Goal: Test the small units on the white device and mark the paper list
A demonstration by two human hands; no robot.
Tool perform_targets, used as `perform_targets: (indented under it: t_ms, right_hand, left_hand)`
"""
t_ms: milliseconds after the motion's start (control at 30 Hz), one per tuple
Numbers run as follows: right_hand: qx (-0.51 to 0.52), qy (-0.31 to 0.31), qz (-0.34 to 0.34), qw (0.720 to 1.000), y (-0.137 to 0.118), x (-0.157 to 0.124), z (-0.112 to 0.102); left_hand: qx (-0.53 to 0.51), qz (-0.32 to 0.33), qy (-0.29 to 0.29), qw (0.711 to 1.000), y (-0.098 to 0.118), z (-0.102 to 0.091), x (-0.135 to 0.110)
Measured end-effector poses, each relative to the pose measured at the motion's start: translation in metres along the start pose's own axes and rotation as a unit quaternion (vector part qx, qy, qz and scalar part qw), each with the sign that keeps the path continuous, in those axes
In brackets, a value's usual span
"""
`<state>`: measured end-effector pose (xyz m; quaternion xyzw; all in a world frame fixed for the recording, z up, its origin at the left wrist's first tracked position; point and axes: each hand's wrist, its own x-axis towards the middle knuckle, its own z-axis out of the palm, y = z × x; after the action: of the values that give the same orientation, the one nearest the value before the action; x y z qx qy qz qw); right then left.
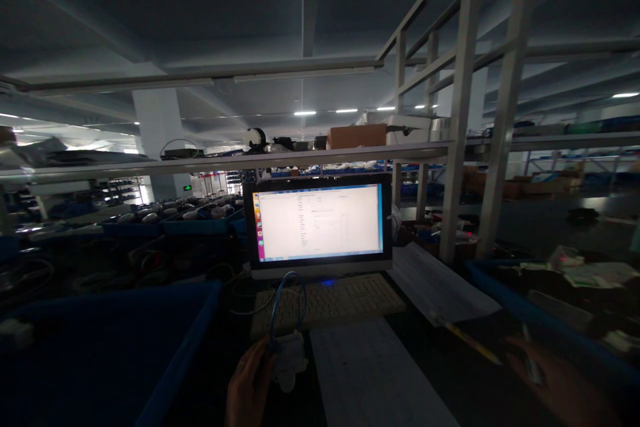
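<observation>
My left hand [250,377] is at the bottom of the view, left of centre, its fingers closed on the left edge of a small white plastic device [289,357]. A blue cable [277,303] loops from the device up toward the keyboard [335,300]. At the lower right, dim and slightly blurred, my right hand [560,377] is closed around a pen [532,360]. A sheet of paper [370,373] lies between the hands. Left of the right hand is a yellow pencil-like stick [473,343].
Behind the keyboard stands a lit monitor [320,223]. Another printed sheet [440,283] lies right of it. Blue bins [203,320] flank the bench, the right one [480,270] holding papers. A shelf [300,155] and metal posts [459,113] rise behind, bearing a cardboard box [356,137].
</observation>
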<state>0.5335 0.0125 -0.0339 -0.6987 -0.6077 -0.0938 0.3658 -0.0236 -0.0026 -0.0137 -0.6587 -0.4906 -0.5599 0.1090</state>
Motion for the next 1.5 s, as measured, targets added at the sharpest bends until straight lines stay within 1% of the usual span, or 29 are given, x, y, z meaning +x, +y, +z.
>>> perform_targets:
  t_ms: [100, 167, 300, 400, 533, 700, 833, 933, 1033, 1100, 1167, 1233, 1300, 1400, 1500]
  right_hand:
    - [0.022, -0.03, 0.003, 0.999, -0.001, 0.0, -0.001]
    - [0.028, -0.038, 0.015, 0.999, -0.001, 0.001, -0.002]
    - [0.043, -0.023, 0.025, 0.998, 0.0, 0.002, -0.001]
    - [0.057, -0.023, 0.035, 0.997, 0.0, 0.002, -0.001]
    - [0.079, -0.033, 0.072, 0.994, -0.009, 0.003, -0.006]
    - [0.116, -0.036, 0.101, 0.987, -0.019, 0.004, -0.013]
    - [0.127, -0.03, 0.101, 0.986, -0.015, 0.005, -0.011]
    - [0.109, -0.006, 0.065, 0.992, -0.008, 0.005, -0.006]
    - [0.057, 0.055, -0.007, 0.997, -0.001, 0.004, -0.002]
    - [0.016, 0.091, -0.056, 0.994, 0.004, 0.003, 0.001]
    - [-0.016, 0.106, -0.093, 0.99, 0.009, 0.003, 0.003]
    - [-0.038, 0.116, -0.118, 0.985, 0.014, 0.004, 0.006]
    - [-0.053, 0.13, -0.14, 0.98, 0.017, 0.004, 0.005]
    - [-0.062, 0.148, -0.176, 0.971, 0.009, 0.004, -0.003]
    - [-0.045, 0.144, -0.185, 0.971, -0.017, 0.003, -0.017]
  left_hand:
    - [-0.002, -0.014, -0.009, 1.0, 0.001, -0.001, 0.001]
    - [-0.011, -0.019, -0.012, 1.0, 0.0, -0.001, 0.0]
    - [-0.026, -0.016, -0.004, 1.0, -0.003, 0.0, -0.001]
    - [-0.026, -0.029, -0.014, 0.999, -0.004, 0.0, -0.002]
    - [-0.027, -0.042, -0.011, 0.999, -0.003, 0.001, -0.002]
    - [-0.042, -0.04, -0.01, 0.998, -0.004, 0.001, -0.002]
    - [-0.045, -0.07, -0.019, 0.996, -0.007, 0.004, -0.005]
    - [-0.065, -0.119, -0.012, 0.991, -0.009, 0.006, -0.009]
    - [-0.072, -0.17, 0.014, 0.983, -0.009, 0.005, -0.011]
    - [-0.069, -0.21, 0.037, 0.975, -0.01, 0.001, -0.008]
    - [-0.078, -0.269, 0.063, 0.958, -0.011, -0.004, -0.004]
    - [-0.107, -0.328, 0.087, 0.935, -0.012, -0.008, 0.002]
    - [-0.145, -0.361, 0.106, 0.915, -0.014, -0.01, 0.006]
    - [-0.18, -0.38, 0.107, 0.901, -0.015, -0.011, 0.01]
    - [-0.185, -0.387, 0.099, 0.898, -0.013, -0.012, 0.011]
